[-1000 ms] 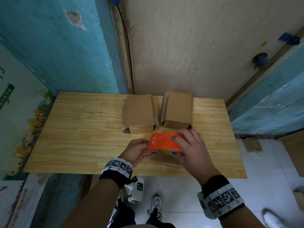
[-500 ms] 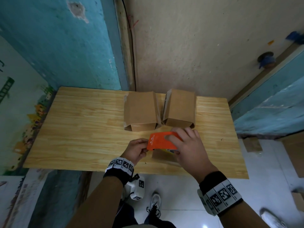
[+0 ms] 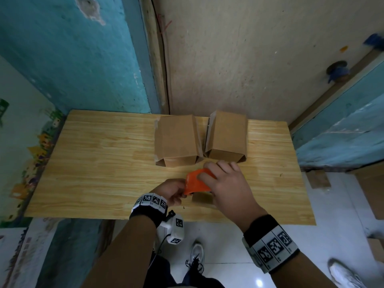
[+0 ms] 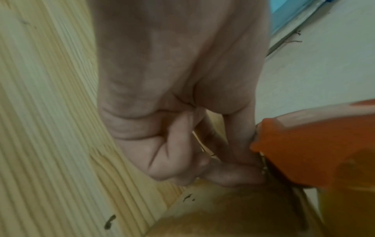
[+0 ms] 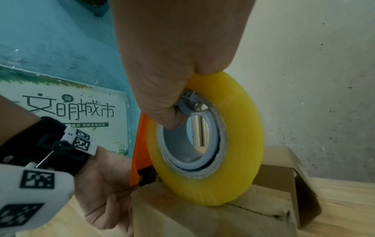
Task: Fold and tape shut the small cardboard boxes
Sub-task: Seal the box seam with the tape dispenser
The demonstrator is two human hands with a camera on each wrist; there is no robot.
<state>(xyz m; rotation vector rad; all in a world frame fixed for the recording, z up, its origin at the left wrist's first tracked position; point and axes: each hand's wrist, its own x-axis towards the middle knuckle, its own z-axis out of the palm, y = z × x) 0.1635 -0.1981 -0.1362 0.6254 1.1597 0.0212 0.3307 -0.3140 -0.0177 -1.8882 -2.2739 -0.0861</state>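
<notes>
A small cardboard box [image 3: 202, 199] lies near the table's front edge, mostly hidden under my hands. My right hand [image 3: 227, 185] grips the orange tape dispenser [image 3: 196, 181] from above. Its yellow tape roll [image 5: 215, 181] rests on the small cardboard box's [image 5: 202, 214] folded top flaps. At the box's left end my left hand [image 3: 172, 190] has its fingers curled. The thumb and forefinger [image 4: 239, 173] pinch at the front lip of the orange tape dispenser [image 4: 304, 154], seemingly on the tape end. The clear tape itself barely shows.
Two larger cardboard boxes [image 3: 176, 140] [image 3: 227, 137] lie side by side at the back middle of the wooden table [image 3: 93, 163], just beyond my hands. Walls stand behind and to the left. More cardboard [image 3: 372, 190] sits on the floor at right.
The dispenser has tilted and shifted slightly left and down onto the small box. My left hand stays at its front end. The camera has tilted a little.
</notes>
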